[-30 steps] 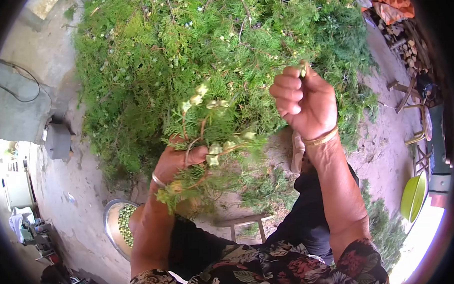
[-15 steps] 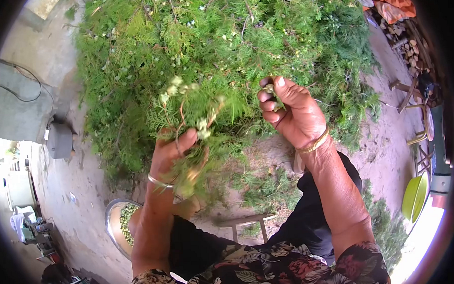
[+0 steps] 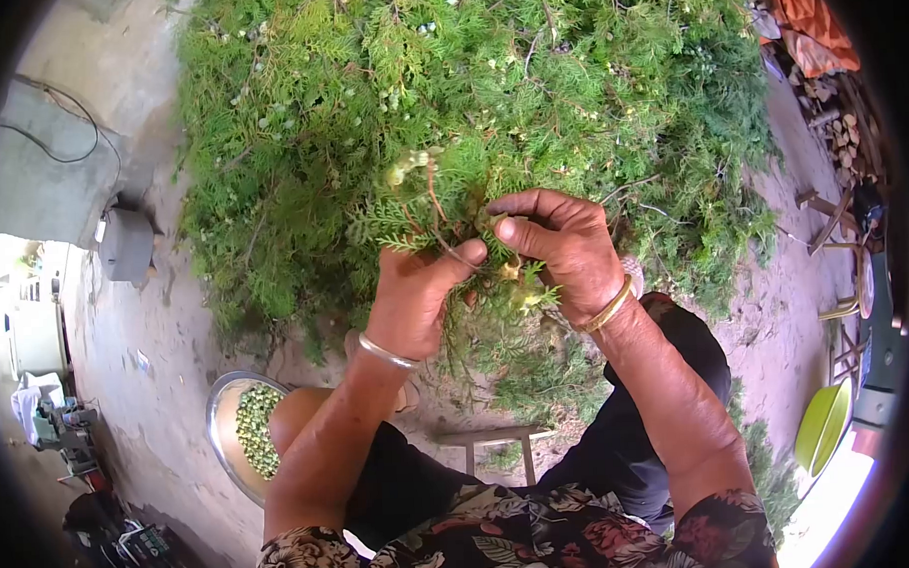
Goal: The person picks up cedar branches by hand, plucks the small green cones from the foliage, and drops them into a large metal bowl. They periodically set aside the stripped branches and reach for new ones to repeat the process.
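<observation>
My left hand [image 3: 420, 290] is closed around the stem of a green cypress sprig [image 3: 434, 197] that bears pale green cones. The thumb lies along the brown stem. Close beside it, my right hand [image 3: 563, 248] pinches at the sprig with thumb and index finger, seemingly on a cone; its palm is turned away, so whatever lies inside is hidden. More cones [image 3: 514, 272] and leaf tips hang below the fingers. Beyond both hands spreads a large heap of cut cypress branches [image 3: 319, 118]. A metal basin [image 3: 217, 432] holding many green cones [image 3: 256, 426] stands by my left knee.
A low wooden stool frame [image 3: 495, 436] stands between my legs. To the right are a yellow-green basin [image 3: 823, 426], wooden chairs and stacked firewood [image 3: 848, 145]. A grey box-like object [image 3: 126, 243] sits on the floor at left, with machinery [image 3: 74, 437] lower down.
My right hand, which held green cones apart from the sprig, has come left and down to the sprig. My left hand has moved right with the sprig, and the two hands are now close together.
</observation>
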Demonstrator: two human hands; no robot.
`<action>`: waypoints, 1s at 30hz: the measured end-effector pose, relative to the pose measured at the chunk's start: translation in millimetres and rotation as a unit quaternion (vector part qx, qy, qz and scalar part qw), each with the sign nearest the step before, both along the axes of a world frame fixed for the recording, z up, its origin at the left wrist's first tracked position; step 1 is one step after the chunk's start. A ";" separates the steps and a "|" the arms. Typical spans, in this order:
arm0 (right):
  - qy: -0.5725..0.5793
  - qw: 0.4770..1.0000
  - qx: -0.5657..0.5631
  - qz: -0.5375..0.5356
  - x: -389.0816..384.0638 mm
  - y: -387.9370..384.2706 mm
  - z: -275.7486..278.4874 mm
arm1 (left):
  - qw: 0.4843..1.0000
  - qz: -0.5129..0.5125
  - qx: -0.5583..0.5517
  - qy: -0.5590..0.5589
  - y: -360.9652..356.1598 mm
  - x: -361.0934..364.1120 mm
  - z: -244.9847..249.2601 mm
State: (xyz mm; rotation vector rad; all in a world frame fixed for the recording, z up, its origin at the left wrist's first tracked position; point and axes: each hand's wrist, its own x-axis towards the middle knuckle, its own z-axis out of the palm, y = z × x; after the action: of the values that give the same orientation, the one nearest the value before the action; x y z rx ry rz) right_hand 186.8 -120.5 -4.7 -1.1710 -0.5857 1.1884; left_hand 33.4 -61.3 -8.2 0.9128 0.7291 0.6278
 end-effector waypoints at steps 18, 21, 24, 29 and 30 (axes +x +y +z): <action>-0.169 0.986 0.001 0.014 -4.7 -6.4 -14.5 | 0.943 0.036 0.272 0.187 -2.3 0.8 -10.6; -0.085 0.996 -0.022 0.010 -3.7 -5.9 -6.4 | 0.945 0.031 0.272 0.181 -2.3 4.6 -5.1; -0.056 0.998 -0.018 0.024 -2.8 -5.6 -3.9 | 0.951 0.028 0.266 0.157 -0.5 3.5 -9.5; -0.150 0.988 -0.017 0.023 -1.7 -7.2 -8.2 | 0.967 -0.070 0.213 0.118 0.5 -4.4 -7.6; -0.161 0.987 -0.023 0.003 -1.8 -7.2 -8.6 | 0.968 -0.071 0.212 0.117 2.4 -5.2 -3.5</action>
State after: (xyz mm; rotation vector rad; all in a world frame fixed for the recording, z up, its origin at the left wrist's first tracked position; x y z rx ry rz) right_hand 185.0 -127.6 -13.3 -1.4146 -0.8085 1.0264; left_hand 28.2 -58.9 -11.7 1.4418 0.7445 0.5636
